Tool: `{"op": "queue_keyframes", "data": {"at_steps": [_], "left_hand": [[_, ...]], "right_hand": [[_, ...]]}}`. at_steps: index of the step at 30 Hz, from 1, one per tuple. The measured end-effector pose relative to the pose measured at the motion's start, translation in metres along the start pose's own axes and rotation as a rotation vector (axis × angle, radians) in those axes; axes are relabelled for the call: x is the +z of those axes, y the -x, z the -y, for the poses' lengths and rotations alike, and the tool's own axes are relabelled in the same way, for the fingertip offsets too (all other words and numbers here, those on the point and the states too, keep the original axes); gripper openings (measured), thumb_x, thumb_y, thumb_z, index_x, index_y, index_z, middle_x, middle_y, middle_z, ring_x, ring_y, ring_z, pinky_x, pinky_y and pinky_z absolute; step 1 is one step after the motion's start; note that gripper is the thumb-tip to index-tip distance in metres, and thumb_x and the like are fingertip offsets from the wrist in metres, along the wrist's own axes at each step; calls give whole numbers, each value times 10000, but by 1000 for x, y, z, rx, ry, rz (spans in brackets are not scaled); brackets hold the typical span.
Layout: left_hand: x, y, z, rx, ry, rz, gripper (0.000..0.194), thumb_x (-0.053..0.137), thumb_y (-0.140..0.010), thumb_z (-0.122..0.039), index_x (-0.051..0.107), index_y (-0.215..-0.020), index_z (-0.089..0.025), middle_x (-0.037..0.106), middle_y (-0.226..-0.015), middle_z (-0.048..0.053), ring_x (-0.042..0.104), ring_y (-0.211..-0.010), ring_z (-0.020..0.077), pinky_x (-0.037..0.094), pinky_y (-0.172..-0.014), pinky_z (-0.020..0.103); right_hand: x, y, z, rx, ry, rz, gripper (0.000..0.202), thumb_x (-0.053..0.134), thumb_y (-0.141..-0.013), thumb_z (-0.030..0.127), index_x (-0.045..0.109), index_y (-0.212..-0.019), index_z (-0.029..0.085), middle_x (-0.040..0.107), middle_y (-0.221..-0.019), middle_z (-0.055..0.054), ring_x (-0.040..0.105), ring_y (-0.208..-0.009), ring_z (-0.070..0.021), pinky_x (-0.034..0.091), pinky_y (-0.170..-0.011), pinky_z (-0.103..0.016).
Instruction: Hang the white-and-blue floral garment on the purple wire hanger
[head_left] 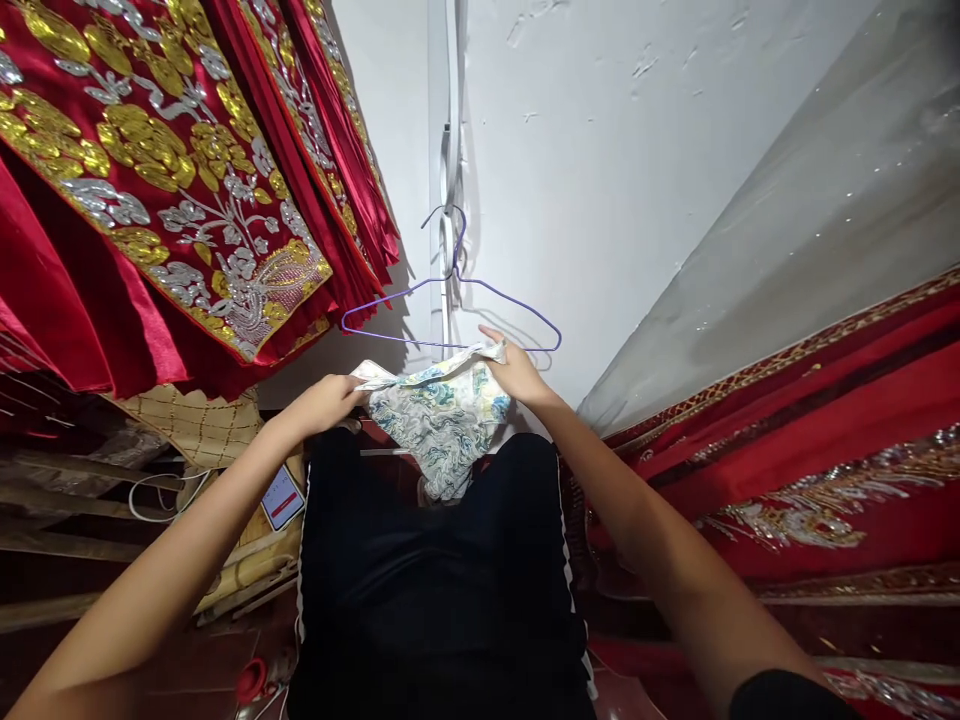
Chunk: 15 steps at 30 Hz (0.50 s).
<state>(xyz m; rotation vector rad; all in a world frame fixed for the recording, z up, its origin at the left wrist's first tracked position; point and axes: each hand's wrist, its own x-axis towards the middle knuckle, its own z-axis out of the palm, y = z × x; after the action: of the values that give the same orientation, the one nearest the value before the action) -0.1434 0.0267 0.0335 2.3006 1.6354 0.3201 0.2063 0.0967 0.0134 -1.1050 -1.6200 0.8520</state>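
Note:
A white garment (439, 425) with a blue and yellow swirl pattern is stretched between my hands, its lower part hanging in folds over my lap. At its left end, my left hand (330, 400) pinches the top edge. My right hand (517, 372) grips the same edge at the other end, one finger sticking up and the others partly hidden by the cloth. Just above and behind the cloth, a purple wire hanger (454, 278) hangs by its hook on a pale strap-like support against the wall. Neither hand touches the hanger. What kind of garment it is, I cannot tell.
Red embroidered garments (247, 230) hang at the upper left, close to the hanger. On the right are red beaded garments (810, 470) and a sheer grey fabric (757, 260). A phone (283, 498) lies beside my left knee near a white cable (169, 515). A white wall (585, 180) stands ahead.

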Motion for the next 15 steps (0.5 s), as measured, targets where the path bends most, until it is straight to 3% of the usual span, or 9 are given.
{"op": "queue_keyframes", "data": {"at_steps": [3, 7, 10, 15], "left_hand": [[-1, -2, -2, 4, -5, -50, 374, 380, -942, -412, 626, -758, -199, 721, -862, 90, 611, -751, 219, 411, -736, 308], [-3, 1, -6, -25, -46, -62, 443, 370, -951, -470, 584, -671, -202, 665, -692, 53, 540, -627, 188, 366, -647, 297], [-13, -6, -12, -44, -84, -88, 469, 379, -941, -485, 591, -635, -199, 635, -633, 53, 527, -603, 188, 357, -633, 304], [-36, -23, -25, -34, -134, -176, 406, 408, -917, -453, 601, -668, -195, 697, -761, 97, 606, -705, 232, 431, -720, 325]], "right_hand": [[2, -10, -8, 77, -2, 30, 146, 672, -727, 280, 714, -810, 166, 688, -776, -34, 568, -726, -184, 420, -712, -293], [-8, -9, -13, 119, 111, -108, 235, 647, -733, 303, 545, -557, 185, 506, -534, 18, 422, -573, -137, 316, -582, -280], [-21, -1, -5, 103, 227, -193, 305, 645, -737, 311, 464, -514, 208, 427, -506, 28, 372, -564, -129, 296, -566, -283], [-32, 8, 10, 108, 277, -230, 343, 660, -752, 369, 471, -513, 210, 422, -516, 20, 372, -561, -133, 315, -555, -287]]}}
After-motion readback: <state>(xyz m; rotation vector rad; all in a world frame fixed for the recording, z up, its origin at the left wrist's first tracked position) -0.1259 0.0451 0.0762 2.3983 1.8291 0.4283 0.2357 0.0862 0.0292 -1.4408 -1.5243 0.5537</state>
